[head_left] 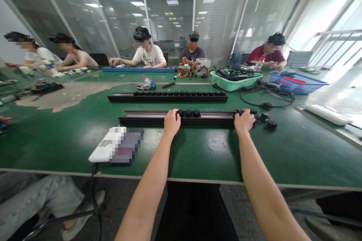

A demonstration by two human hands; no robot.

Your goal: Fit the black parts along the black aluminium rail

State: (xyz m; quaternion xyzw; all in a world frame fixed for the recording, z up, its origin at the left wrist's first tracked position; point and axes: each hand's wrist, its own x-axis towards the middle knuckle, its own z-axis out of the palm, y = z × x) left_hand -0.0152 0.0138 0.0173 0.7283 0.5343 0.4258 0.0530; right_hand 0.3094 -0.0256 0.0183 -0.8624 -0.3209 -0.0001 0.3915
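A long black metal rail (pixel 209 120) lies across the green table in front of me, with three round black modules (pixel 188 113) set in its channel near the middle. My left hand (pixel 172 121) is closed at the left side of these modules, its fingers over the channel; what they grip is hidden. At the rail's right end my right hand (pixel 243 120) is closed on a small black module (pixel 238 112). Several loose black modules (pixel 271 125) sit just right of that hand. Behind, a second black rail (pixel 166 99) holds a row of several black modules.
A white device (pixel 107 145) and a dark, blurred flat item (pixel 127 147) lie front left. Beyond the rails are a green basket (pixel 236 84) of cables, a blue basket (pixel 299 86) and a black cable. Several people sit around the table.
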